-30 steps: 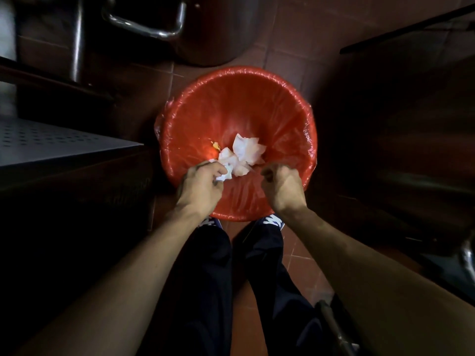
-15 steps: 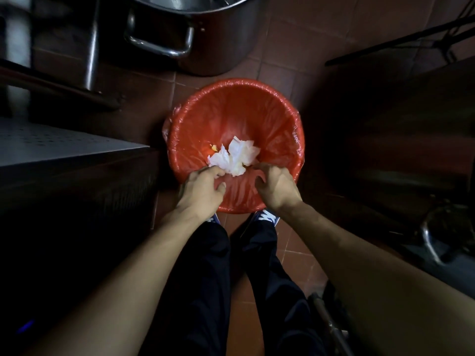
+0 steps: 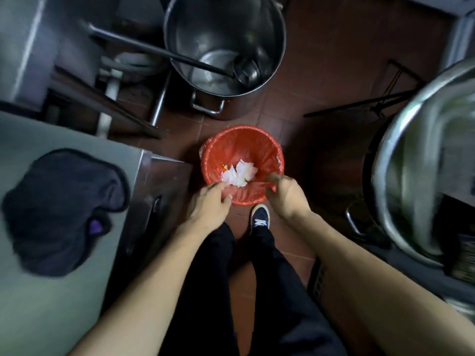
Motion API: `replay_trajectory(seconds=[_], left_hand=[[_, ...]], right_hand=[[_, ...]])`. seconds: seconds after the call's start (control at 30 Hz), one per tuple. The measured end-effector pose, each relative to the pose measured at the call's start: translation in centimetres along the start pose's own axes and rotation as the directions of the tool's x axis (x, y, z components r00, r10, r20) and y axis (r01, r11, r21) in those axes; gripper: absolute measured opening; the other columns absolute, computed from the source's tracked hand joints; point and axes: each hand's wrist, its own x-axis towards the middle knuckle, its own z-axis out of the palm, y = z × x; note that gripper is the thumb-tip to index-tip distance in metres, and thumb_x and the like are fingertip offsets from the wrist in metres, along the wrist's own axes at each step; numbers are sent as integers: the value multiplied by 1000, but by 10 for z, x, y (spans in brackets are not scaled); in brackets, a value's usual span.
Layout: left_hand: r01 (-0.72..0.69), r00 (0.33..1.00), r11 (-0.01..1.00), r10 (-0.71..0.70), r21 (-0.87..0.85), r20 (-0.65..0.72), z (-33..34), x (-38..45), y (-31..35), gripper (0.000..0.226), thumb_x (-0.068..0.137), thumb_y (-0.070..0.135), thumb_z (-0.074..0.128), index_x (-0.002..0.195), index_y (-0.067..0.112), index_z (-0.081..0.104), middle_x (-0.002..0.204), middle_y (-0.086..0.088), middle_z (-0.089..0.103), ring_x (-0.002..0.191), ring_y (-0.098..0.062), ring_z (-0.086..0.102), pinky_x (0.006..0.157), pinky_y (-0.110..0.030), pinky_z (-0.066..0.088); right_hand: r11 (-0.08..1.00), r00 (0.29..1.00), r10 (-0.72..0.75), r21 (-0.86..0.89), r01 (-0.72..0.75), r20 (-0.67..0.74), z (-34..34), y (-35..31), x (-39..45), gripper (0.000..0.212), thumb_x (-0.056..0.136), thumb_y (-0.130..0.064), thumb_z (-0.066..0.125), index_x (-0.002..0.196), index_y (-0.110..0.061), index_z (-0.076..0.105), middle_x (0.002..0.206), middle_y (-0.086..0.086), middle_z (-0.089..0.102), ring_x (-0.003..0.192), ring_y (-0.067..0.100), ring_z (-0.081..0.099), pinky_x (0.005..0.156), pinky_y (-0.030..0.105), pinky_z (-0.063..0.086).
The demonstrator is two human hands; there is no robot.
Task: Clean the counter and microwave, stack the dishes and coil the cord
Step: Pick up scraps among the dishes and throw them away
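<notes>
A: Looking straight down at a red bin [image 3: 241,150] on the tiled floor [image 3: 334,73]. It's lined with a red bag, crumpled white tissue [image 3: 239,173] sitting inside toward the near side, small yellow scrap just left of it.

B: Hands?

A: Both at the near rim. Left hand [image 3: 209,201] has fingers curled, thumb and fingertips pinched at the bag edge, close to the tissue. Right hand [image 3: 285,194] is curled too, fingers hooked on the liner at the near-right rim. Can't tell how firm either grip is, frame is blurred.

B: Holding the tissue itself?

A: Doesn't look like it. Tissue lies in the bin, left fingertips just beside it. Contact unclear.

B: Bench?

A: Steel bench [image 3: 51,278] on the left, dark cloth [image 3: 59,214] bunched on top, a bit of purple at its near edge. Bin is on the floor just right of the bench corner.

B: Anything else around?

A: Big steel stockpot [image 3: 272,34] on the floor beyond the bin, ladle [image 3: 246,70] lying inside with its long dark handle sticking out over the left rim. Large steel bowl [image 3: 401,150] at right, blurred. One dark shoe [image 3: 261,218] just near the bin, dark trousers below.
</notes>
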Motion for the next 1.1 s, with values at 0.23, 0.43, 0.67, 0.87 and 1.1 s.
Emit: replay_trajectory(seconds=[0.23, 0.43, 0.67, 0.87, 1.1], left_hand=[[-33, 981, 998, 43, 56, -190, -47, -77, 38, 35, 99, 27, 54, 134, 24, 56, 137, 1, 55, 129, -23, 44, 105, -34, 35], [-10, 929, 998, 35, 69, -369, -52, -149, 51, 38, 98, 31, 55, 135, 23, 56, 138, 3, 57, 128, -21, 48, 106, -38, 40], [78, 855, 993, -115, -93, -506, -29, -234, 37, 37, 97, 33, 56, 133, 25, 57, 136, 5, 59, 126, -20, 53, 104, -35, 42], [159, 782, 971, -233, -177, -578, -13, -306, 3, 37, 97, 36, 55, 133, 25, 58, 135, 2, 61, 123, -21, 56, 103, -35, 44], [257, 619, 904, -426, -342, -660, 8, -398, -66, 36, 97, 39, 55, 130, 26, 60, 127, 3, 65, 115, -21, 61, 98, -34, 47]], right_hand=[[976, 977, -212, -46, 211, -16, -47, -40, -52, 40, 87, -19, 61, 127, -13, 63, 126, 8, 66, 115, 30, 61, 96, 39, 50], [907, 917, -395, -135, 399, 56, -79, -54, -88, 41, 89, -28, 63, 128, -14, 61, 129, 5, 64, 115, 27, 60, 90, 37, 50], [747, 760, -641, -137, 650, 108, -91, -91, -133, 35, 90, -25, 64, 124, -15, 65, 128, 5, 65, 117, 28, 60, 91, 44, 52], [584, 608, -754, -170, 794, 248, -59, -141, -183, 38, 91, -26, 63, 127, -14, 62, 126, 7, 66, 117, 27, 59, 94, 36, 48], [375, 403, -834, -148, 915, 378, 6, -199, -256, 33, 89, -19, 67, 122, -15, 67, 120, 9, 70, 110, 30, 64, 89, 34, 47]])
